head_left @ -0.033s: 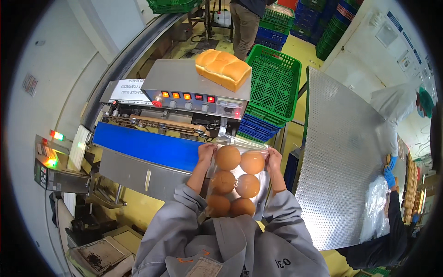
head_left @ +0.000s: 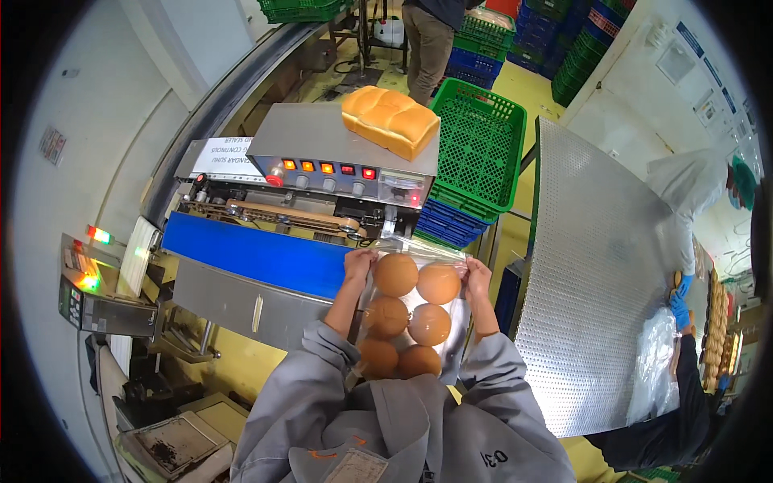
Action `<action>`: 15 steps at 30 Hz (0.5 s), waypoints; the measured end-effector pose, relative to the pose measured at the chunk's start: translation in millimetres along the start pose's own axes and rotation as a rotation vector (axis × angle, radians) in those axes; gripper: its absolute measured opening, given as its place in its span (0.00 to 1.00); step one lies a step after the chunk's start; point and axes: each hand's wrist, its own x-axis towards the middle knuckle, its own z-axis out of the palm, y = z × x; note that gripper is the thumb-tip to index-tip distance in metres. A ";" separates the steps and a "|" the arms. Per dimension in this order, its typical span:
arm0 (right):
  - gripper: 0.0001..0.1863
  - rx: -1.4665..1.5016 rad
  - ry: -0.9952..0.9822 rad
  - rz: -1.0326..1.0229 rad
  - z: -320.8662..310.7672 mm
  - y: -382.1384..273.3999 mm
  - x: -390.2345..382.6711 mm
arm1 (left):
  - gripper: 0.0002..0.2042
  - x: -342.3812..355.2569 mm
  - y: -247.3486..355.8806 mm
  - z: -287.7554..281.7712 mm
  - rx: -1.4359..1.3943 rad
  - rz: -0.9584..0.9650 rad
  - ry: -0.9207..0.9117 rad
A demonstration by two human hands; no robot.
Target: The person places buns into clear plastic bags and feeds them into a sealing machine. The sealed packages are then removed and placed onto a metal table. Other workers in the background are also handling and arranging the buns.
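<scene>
A clear plastic bag of round brown buns (head_left: 429, 324) is stretched between my two hands, the buns lying in two columns. My left hand (head_left: 360, 263) pinches the bag's upper left corner, and my right hand (head_left: 478, 278) grips its upper right corner. The bag's top edge lies close to the right end of a band sealer (head_left: 322, 149), which has lit switches and a red knob. Below the sealer's belts runs a blue conveyor belt (head_left: 266, 253), just left of my left hand. A loaf of bread (head_left: 390, 121) rests on top of the sealer.
Behind the sealer, a green crate (head_left: 479, 141) tops a stack with blue crates (head_left: 451, 221). At right stands a dimpled metal table (head_left: 596, 282) with plastic bags (head_left: 656, 366) on it; co-workers, one in blue gloves (head_left: 680, 302), reach over its far side. Another person stands at the back.
The bag of buns has shifted very slightly to the left. Both hands keep their hold on its corners.
</scene>
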 end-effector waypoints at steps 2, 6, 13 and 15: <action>0.09 -0.008 -0.015 0.020 10.3 -2.0 -2.4 | 0.05 0.4 11.7 -4.8 -0.057 -0.046 0.011; 0.08 -0.011 -0.054 0.071 42.8 -8.8 -3.9 | 0.04 16.2 19.3 -31.1 -0.133 -0.080 -0.056; 0.09 0.030 -0.155 0.099 79.0 2.0 11.0 | 0.04 27.7 35.7 -63.6 -0.114 -0.108 -0.005; 0.09 0.044 -0.189 0.087 87.2 8.6 13.7 | 0.03 26.1 43.5 -67.1 -0.142 -0.125 0.061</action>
